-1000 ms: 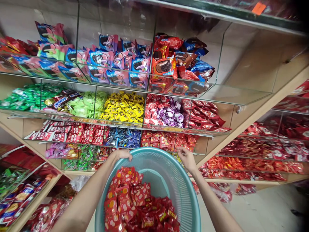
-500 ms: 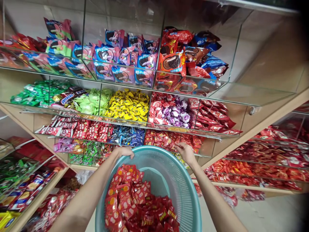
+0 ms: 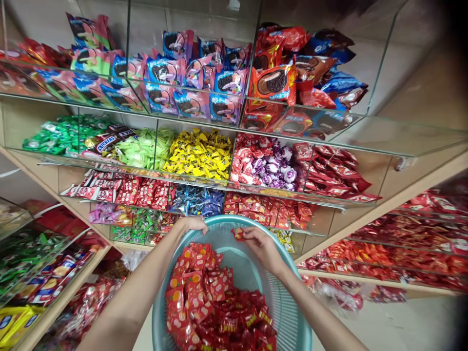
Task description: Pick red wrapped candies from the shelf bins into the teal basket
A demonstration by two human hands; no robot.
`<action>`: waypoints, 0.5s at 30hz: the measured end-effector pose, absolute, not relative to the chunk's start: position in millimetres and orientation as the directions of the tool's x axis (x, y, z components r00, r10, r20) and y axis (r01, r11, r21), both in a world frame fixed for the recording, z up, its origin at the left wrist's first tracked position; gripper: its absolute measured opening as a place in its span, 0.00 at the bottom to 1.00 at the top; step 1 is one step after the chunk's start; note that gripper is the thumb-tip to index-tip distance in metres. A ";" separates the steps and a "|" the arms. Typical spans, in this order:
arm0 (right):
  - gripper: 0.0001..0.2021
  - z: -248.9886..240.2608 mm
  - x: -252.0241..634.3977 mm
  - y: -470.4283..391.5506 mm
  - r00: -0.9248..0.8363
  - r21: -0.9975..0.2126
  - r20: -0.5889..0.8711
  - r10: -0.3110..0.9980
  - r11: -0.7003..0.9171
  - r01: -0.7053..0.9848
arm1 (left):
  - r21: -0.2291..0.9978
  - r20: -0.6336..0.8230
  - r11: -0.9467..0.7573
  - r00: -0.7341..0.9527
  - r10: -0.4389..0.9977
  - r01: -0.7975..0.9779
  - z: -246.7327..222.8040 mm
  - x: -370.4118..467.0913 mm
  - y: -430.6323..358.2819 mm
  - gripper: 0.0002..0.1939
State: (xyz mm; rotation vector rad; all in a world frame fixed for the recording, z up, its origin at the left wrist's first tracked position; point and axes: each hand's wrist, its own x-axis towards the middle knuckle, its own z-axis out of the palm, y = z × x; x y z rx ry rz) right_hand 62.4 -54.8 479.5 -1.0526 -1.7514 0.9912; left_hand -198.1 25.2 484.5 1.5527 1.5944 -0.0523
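Note:
My left hand [image 3: 193, 224] grips the far rim of a teal plastic basket [image 3: 292, 287], its fingers curled over the edge. Between the fingertips of my right hand [image 3: 261, 246] is a small red candy packet [image 3: 239, 234], held over the basket's far inner side. Inside the basket lie many red packets: patterned square ones [image 3: 190, 287] on the left and shiny dark red ones [image 3: 243, 317] at the near right. Just beyond the rim, a low shelf compartment holds similar red packets [image 3: 252, 207].
Glass-fronted shelves rise ahead, with yellow candies [image 3: 199, 153], purple-wrapped candies [image 3: 276, 165] and large cookie packs [image 3: 274, 83]. Another candy shelf [image 3: 420, 226] stands at the right. At the left are bins of green candies [image 3: 34, 263]. Tiled floor [image 3: 431, 321] shows at the lower right.
My right hand has come back from the low shelf to over the basket, with a red candy packet now showing in its fingers. My left hand stays on the rim. The view has shifted slightly.

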 end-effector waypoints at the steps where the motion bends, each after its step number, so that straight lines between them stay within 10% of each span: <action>1: 0.06 473.9 57.4 -56.9 -0.351 -0.862 0.300 0.887 0.410 0.299 | 0.524 -0.593 0.212 0.175 0.786 0.825 484.2 -198.1 25.0 0.17; 15: 0.06 414.3 42.3 -38.8 -0.455 -0.840 0.175 0.873 0.374 0.394 | 0.503 -0.577 0.172 0.182 0.796 0.847 482.9 -197.9 25.0 0.19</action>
